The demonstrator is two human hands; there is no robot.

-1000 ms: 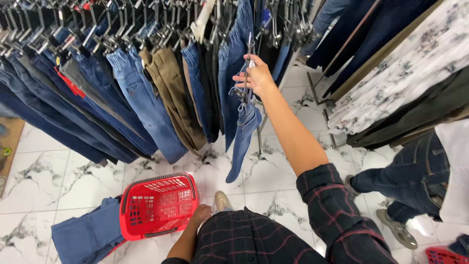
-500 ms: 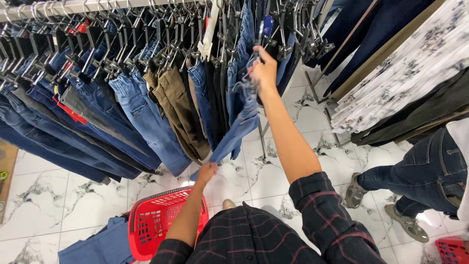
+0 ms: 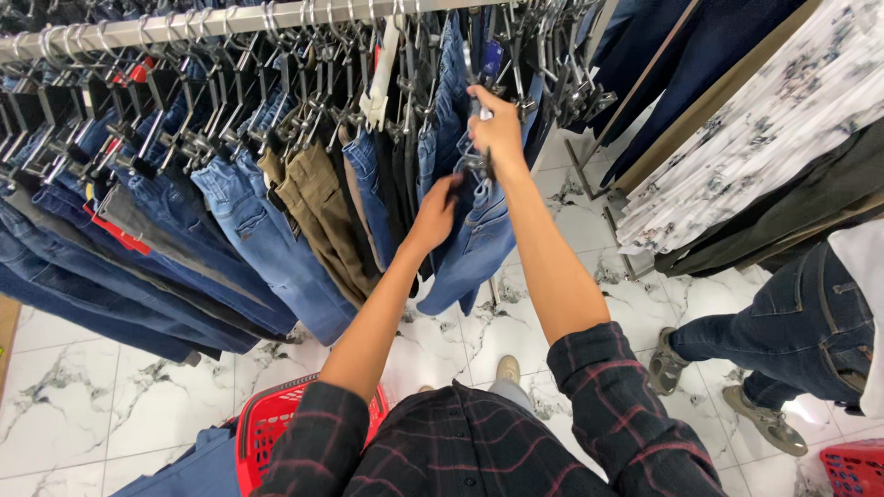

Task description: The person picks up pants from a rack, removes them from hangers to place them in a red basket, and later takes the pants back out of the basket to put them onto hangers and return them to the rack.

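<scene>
Head view, clothing shop aisle, catalogued against the metal clothes rail point(image 3: 184, 26).

Item 1: right hand point(image 3: 497, 124), raised just under the rail, clenched around the clip hanger point(image 3: 474, 110) of a pair of blue jeans point(image 3: 474, 248). Half a second ago the same hand gripped the same hanger slightly lower in the picture; the jeans now hang close among their neighbours on the rail.

Item 2: left hand point(image 3: 435, 210), below the rail and left of the jeans, fingers spread and pressed against the denim, gripping nothing. A second ago it hung down by the red basket point(image 3: 267, 428); it has since risen to the garments, so both hands now work the one pair.

Item 3: row of hung trousers left of the jeans, including olive cargo trousers point(image 3: 318, 207) and lighter blue jeans point(image 3: 267, 239).

Item 4: floor of white marbled tiles point(image 3: 74, 414) well below the rail, with the red basket standing on it near the person's feet.

Item 5: another person's legs in dark jeans point(image 3: 783, 331), far right of the rail, beside a rack of white patterned garments point(image 3: 764, 120).
</scene>
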